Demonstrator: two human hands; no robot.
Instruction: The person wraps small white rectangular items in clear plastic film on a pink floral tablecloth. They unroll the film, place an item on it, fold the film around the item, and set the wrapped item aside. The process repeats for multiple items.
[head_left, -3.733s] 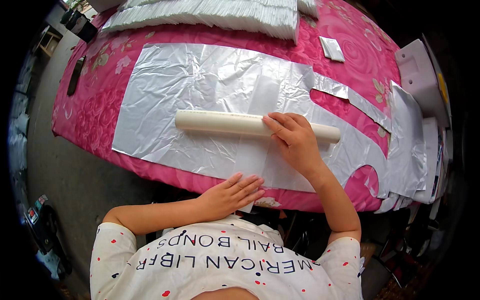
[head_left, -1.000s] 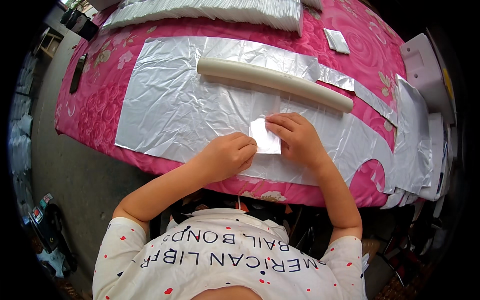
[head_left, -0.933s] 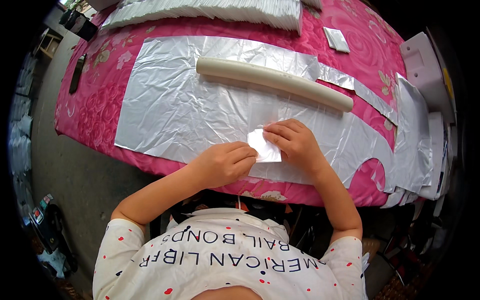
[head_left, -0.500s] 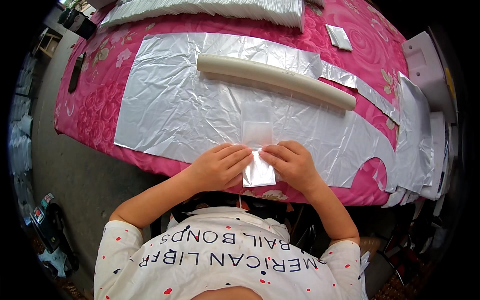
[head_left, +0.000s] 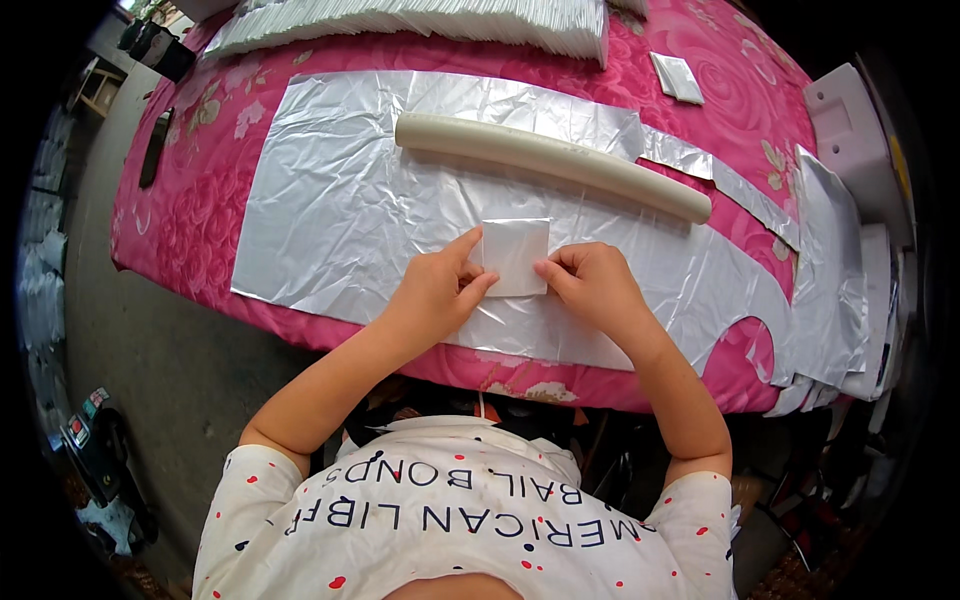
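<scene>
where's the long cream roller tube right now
In the head view the long cream roller tube lies on the silver foil sheet, beyond the small folded foil square pinched between the left hand and right hand.

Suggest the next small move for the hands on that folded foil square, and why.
Probably press the folded foil square flat: left hand and right hand pinch its opposite edges, and it lies on the foil sheet below the cream roller.

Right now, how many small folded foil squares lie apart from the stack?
2: one square pinched between left hand and right hand; another on the pink cloth far right. More may hide in the stack.
</scene>
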